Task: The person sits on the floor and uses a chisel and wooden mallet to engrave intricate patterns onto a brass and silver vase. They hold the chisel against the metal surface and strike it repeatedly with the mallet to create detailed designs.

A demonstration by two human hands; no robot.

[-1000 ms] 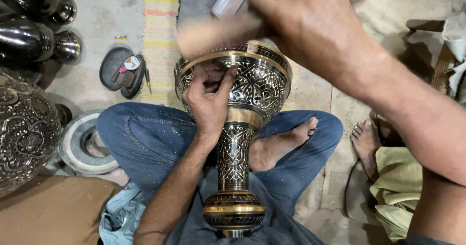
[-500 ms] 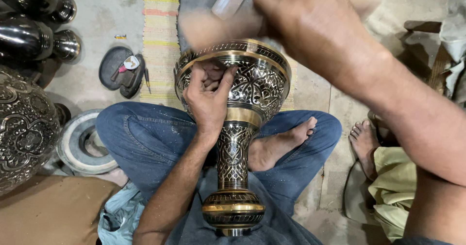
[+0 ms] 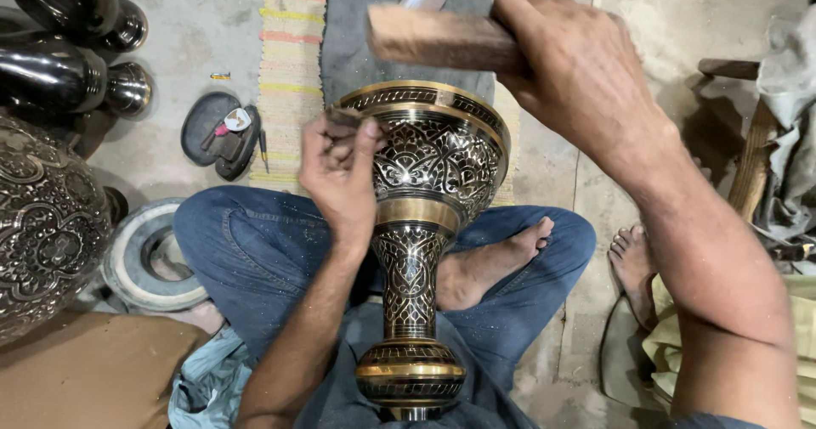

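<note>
- The engraved brass vase lies in the seated person's lap, its wide mouth pointing far and its foot near, just as in the earlier frames.
- The left hand rests on the left side of the bowl. Its fingers are pinched shut around a small dark tool at the rim; earlier the hand lay a little flatter against the bowl, with the tool less clear.
- The right hand is clenched fully around a wooden mallet held above the far rim. A second ago the mallet was a blur; now it shows sharp, its head pointing left.
- Dark vases stand at far left, and a large engraved vessel at left.
- A rubber ring lies beside the left knee, and another person's bare foot is at right; none of these has moved.
</note>
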